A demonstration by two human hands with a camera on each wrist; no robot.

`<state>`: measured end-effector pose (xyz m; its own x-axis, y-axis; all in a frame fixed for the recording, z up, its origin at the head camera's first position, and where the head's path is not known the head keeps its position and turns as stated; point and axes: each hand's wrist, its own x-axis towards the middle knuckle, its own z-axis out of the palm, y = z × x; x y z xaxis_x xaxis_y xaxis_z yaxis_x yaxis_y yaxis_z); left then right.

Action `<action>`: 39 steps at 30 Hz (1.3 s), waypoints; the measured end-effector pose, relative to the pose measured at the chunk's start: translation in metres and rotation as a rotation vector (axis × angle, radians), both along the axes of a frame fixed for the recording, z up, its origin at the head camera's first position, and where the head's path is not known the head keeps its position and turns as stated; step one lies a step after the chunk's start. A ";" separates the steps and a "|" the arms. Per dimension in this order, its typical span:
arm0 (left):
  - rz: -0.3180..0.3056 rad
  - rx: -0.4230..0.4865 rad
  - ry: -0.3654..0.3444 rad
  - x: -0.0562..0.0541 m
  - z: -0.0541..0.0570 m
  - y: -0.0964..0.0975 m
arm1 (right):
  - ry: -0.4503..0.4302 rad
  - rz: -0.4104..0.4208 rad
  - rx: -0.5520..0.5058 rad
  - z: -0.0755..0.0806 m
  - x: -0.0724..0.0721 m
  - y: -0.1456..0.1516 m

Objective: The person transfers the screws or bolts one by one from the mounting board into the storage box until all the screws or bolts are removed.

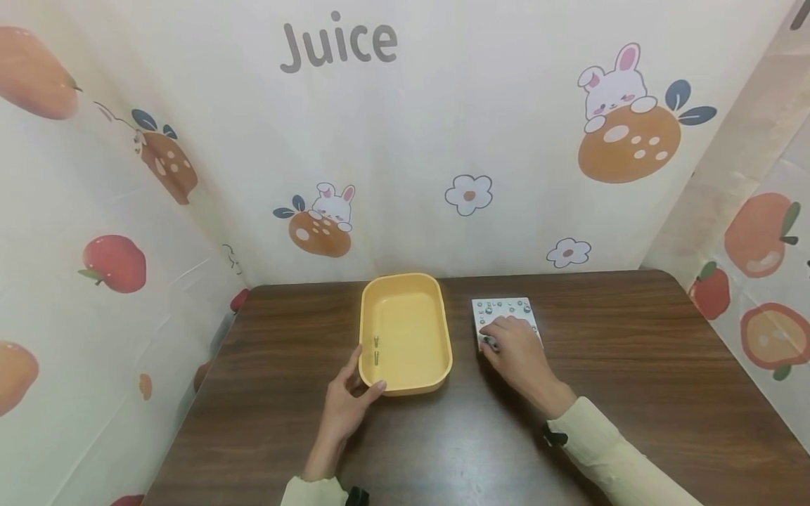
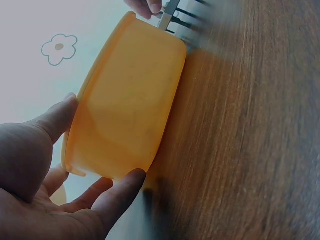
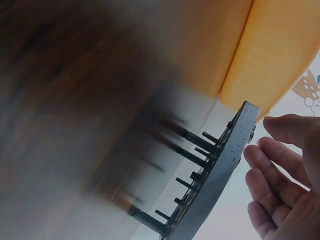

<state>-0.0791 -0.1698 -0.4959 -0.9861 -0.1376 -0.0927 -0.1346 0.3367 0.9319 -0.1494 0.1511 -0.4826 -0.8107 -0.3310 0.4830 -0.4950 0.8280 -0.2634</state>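
A yellow plastic tray stands on the table, with two small screws lying inside near its left wall. My left hand holds the tray's near left corner, thumb on the rim and fingers against the outer side. To the right is a light metal plate set with several screws; in the right wrist view their threaded shanks stick out below it. My right hand is over the plate's near part, thumb and forefinger pinching a screw head, which the fingers partly hide.
The brown wooden table carries the tray and the plate side by side, a narrow gap between them. A printed curtain hangs behind the table's far edge and along both sides.
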 end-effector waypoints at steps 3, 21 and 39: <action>-0.001 0.000 0.002 0.000 0.000 0.000 | -0.011 -0.009 0.014 -0.001 0.000 0.001; 0.006 0.032 -0.003 -0.001 0.000 0.000 | -0.016 0.002 0.009 0.000 -0.007 -0.002; 0.000 0.026 -0.001 0.001 0.002 0.000 | 0.016 0.011 -0.018 0.001 -0.008 -0.003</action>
